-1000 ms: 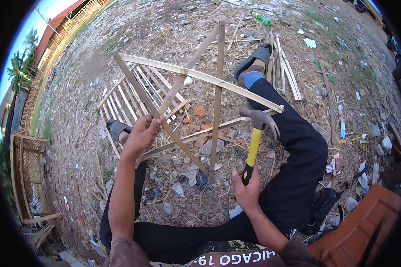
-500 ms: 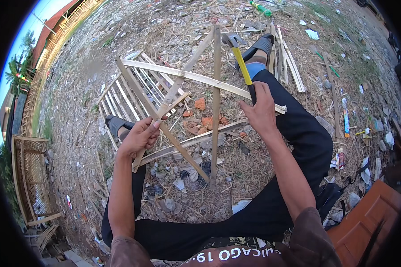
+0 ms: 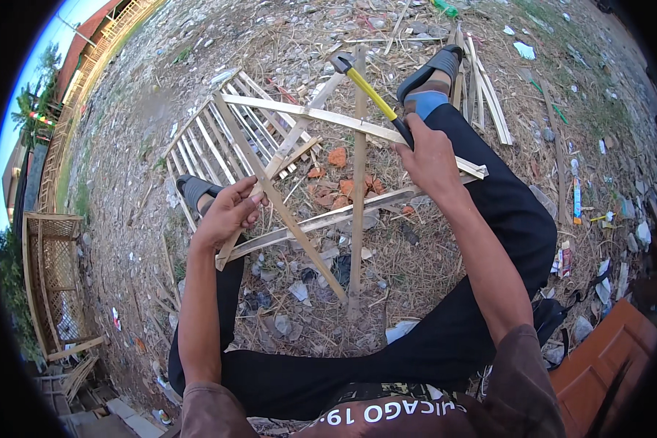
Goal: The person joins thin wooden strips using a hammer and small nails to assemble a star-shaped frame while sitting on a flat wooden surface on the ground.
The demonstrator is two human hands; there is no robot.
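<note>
My right hand (image 3: pixel 432 157) grips the black end of a hammer (image 3: pixel 372 93) with a yellow handle. Its metal head is up and to the left, over the far part of a crossed frame of wooden slats (image 3: pixel 336 120). My left hand (image 3: pixel 232 213) is closed at the frame's left side, on a wooden slat (image 3: pixel 290 143) where it crosses another slat (image 3: pixel 293 226). Whether a nail sits between those fingertips is too small to tell. The frame lies between my legs, its right end by my right knee.
A slatted wooden rack (image 3: pixel 210 142) lies beyond my left foot. Broken orange brick pieces (image 3: pixel 347 188) lie beneath the frame. Loose slats (image 3: pixel 489 95) rest by my right foot. A woven panel (image 3: pixel 55 281) stands at the left, an orange-brown panelled board (image 3: pixel 606 365) at the lower right.
The hammer has tipped to the left, its head now nearer the frame's far slats. The wooden frame has shifted slightly right. The fingers of my left hand have moved a little at the crossing.
</note>
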